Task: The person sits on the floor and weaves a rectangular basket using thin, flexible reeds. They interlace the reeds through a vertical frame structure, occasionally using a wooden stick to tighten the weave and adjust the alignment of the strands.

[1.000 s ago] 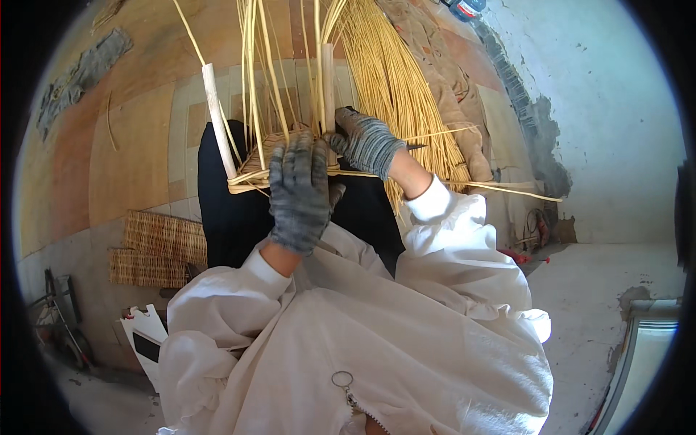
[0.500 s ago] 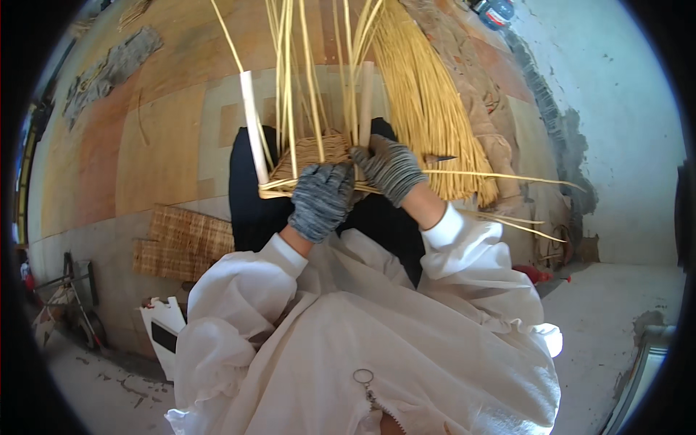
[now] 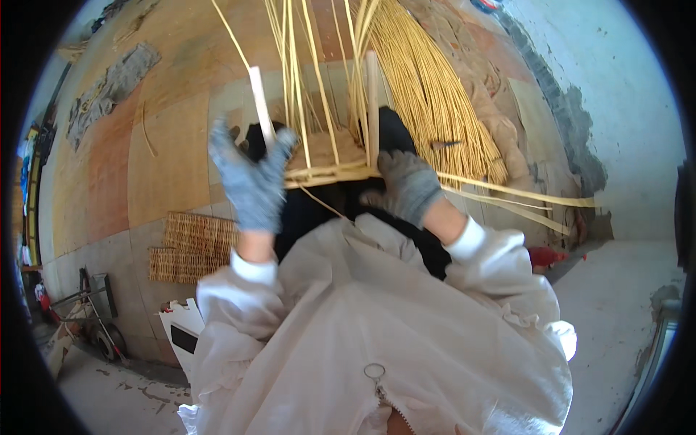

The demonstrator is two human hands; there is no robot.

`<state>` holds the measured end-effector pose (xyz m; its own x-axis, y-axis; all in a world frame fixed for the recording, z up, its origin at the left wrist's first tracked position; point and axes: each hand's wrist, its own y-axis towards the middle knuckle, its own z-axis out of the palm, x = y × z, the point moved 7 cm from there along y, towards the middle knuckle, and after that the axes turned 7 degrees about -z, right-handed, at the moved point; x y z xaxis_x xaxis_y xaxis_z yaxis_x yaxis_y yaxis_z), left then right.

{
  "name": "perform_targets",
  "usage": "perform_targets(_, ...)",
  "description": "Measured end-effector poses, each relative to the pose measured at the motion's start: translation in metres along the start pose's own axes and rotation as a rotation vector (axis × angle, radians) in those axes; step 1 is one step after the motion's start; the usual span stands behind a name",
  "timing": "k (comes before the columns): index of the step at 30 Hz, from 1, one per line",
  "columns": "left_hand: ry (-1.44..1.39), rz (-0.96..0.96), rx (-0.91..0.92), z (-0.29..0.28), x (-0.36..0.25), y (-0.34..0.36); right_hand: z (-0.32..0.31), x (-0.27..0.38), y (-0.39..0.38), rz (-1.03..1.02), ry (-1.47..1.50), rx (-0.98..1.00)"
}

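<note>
A partly woven willow frame [image 3: 326, 174] rests over my dark trousers, with a pale post [image 3: 258, 90] at left, another [image 3: 373, 94] at right and long upright rods [image 3: 304, 65] between. My left hand [image 3: 250, 181], gloved in grey, is open beside the left post, thumb and fingers spread. My right hand [image 3: 406, 185], in a grey glove, is at the frame's right end below the right post, blurred, with thumb and fingers apart. Loose strands [image 3: 536, 199] extend rightward from the frame. A dark pointed tool [image 3: 446, 145] lies on a bundle of yellow rods [image 3: 435, 87] beyond it.
Two woven panels [image 3: 192, 257] lie at left, near a wheeled metal frame [image 3: 98, 319] and a white board [image 3: 177, 326]. A grey cloth [image 3: 109, 90] is at upper left, brown cloth [image 3: 482, 80] beside the bundle, a red object [image 3: 544, 256] by the right wall.
My left hand has released the front weave and moved left, spreading its fingers by the left post. My right hand has moved down slightly. The whole view has shifted.
</note>
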<state>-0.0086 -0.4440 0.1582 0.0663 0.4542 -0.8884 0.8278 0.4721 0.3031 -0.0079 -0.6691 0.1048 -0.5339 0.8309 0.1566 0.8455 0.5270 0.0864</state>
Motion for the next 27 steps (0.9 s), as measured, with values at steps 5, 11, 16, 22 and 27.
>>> perform_targets(5, 0.117, -0.109, 0.077, 0.058, 0.056, 0.036, 0.001, -0.006, 0.004, -0.026, -0.103, -0.096)
perform_targets(11, 0.15, -0.257, 0.2, 0.063, 0.076, 0.04, 0.016, -0.003, -0.002, -0.037, -0.062, -0.25)
perform_targets(16, 0.405, 0.313, -0.126, 0.041, -0.005, -0.011, 0.015, -0.007, -0.003, 0.039, -0.004, -0.218)
perform_targets(22, 0.471, 0.025, 0.693, 0.129, -0.008, -0.043, 0.009, -0.008, -0.002, 0.184, 0.084, -0.144)
perform_targets(27, 0.388, -0.052, 0.847, 0.149, 0.004, -0.038, 0.007, -0.013, -0.011, 0.283, 0.167, -0.045)
